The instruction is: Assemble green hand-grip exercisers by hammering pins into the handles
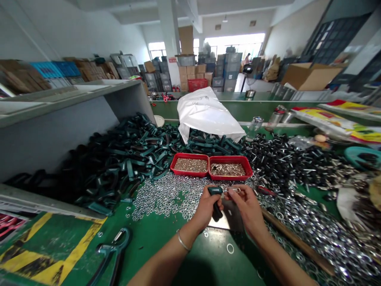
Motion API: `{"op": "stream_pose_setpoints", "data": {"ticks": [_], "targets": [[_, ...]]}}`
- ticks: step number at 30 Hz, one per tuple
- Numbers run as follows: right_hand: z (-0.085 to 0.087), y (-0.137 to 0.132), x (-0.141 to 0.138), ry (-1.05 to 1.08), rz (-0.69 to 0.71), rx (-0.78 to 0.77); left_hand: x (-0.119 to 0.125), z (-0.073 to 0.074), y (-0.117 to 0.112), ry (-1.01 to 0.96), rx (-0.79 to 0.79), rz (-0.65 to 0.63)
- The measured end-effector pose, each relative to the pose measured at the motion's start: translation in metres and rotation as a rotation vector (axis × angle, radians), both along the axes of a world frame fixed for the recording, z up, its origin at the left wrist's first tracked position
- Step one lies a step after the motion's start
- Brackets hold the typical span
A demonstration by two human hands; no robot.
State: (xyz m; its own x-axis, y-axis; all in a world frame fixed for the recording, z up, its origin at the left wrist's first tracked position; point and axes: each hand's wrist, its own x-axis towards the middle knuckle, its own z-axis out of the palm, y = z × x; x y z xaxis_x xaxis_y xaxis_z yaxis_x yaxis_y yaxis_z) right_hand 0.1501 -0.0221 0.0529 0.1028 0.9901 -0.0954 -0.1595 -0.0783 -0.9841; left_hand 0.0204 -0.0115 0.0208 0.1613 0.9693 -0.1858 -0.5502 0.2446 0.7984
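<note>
My left hand is wrapped round a dark green tool body with a black lower end. Close beside it, my right hand pinches a small silvery metal part, perhaps a spring; its exact kind is too small to tell. It points at the tool body's right end, and I cannot tell whether they touch. Beneath both hands a flat metal plate lies on the green table. Just beyond are two red trays, one of tiny brass-coloured pieces and one of small pins.
Loose metal rings spread left of my hands, with a heap of green tool bodies behind. A wooden handle crosses the metal parts at right. Black-headed screws and a white sack lie farther back. A green plier-like tool lies front left.
</note>
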Motion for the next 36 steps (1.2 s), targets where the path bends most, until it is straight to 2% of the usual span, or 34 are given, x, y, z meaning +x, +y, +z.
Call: {"op": "stream_pose_setpoints", "data": {"ticks": [4,5,7,10,11,13,15,18,20,21,22,23,24,26,28,31,32,34,36], "targets": [[0.002,0.000,0.003,-0.149,0.050,0.074,0.005,-0.002,-0.003,0.028,-0.006,-0.006],[0.002,0.000,0.005,-0.186,0.058,0.089,0.005,-0.002,-0.006,0.026,-0.014,-0.042],[0.003,0.001,0.011,-0.200,0.103,0.088,0.004,0.003,-0.012,0.024,-0.027,-0.221],[0.001,0.005,0.018,-0.101,0.225,0.012,-0.005,0.015,-0.022,0.020,-0.024,-0.552],[-0.001,0.007,0.019,-0.059,0.262,-0.026,-0.007,0.019,-0.025,-0.005,-0.027,-0.604],[-0.005,0.011,0.020,-0.013,0.329,-0.090,-0.010,0.024,-0.026,-0.063,-0.058,-0.627],[-0.007,0.013,0.022,-0.077,0.343,-0.092,-0.010,0.022,-0.022,-0.079,-0.087,-0.538],[-0.006,-0.001,0.030,-0.459,0.306,0.120,-0.010,0.017,-0.007,-0.050,-0.041,-0.202],[-0.009,-0.025,0.038,-0.749,0.483,0.299,-0.014,0.016,0.007,-0.044,0.020,0.002],[-0.013,-0.040,0.042,-0.857,0.660,0.355,-0.017,0.017,0.014,-0.035,0.043,0.051],[-0.019,-0.055,0.045,-0.953,0.792,0.377,-0.020,0.017,0.020,-0.016,0.059,0.063],[-0.026,-0.068,0.047,-1.051,0.857,0.384,-0.022,0.018,0.025,0.009,0.068,0.042],[-0.034,-0.080,0.049,-1.134,0.890,0.375,-0.022,0.017,0.028,0.034,0.074,0.002],[-0.045,-0.093,0.049,-1.239,0.871,0.351,-0.019,0.014,0.030,0.065,0.082,-0.094],[-0.045,-0.094,0.048,-1.205,0.865,0.330,-0.012,0.008,0.028,0.081,0.082,-0.149],[-0.024,-0.074,0.047,-0.942,0.826,0.312,-0.003,-0.001,0.023,0.156,0.072,-0.084],[-0.015,-0.063,0.046,-0.852,0.750,0.292,-0.001,-0.003,0.023,0.203,0.073,-0.034],[0.001,-0.039,0.044,-0.686,0.501,0.217,0.003,-0.002,0.022,0.308,0.090,0.064],[0.009,-0.014,0.039,-0.493,0.276,0.104,0.005,0.001,0.023,0.397,0.138,0.130]]}}
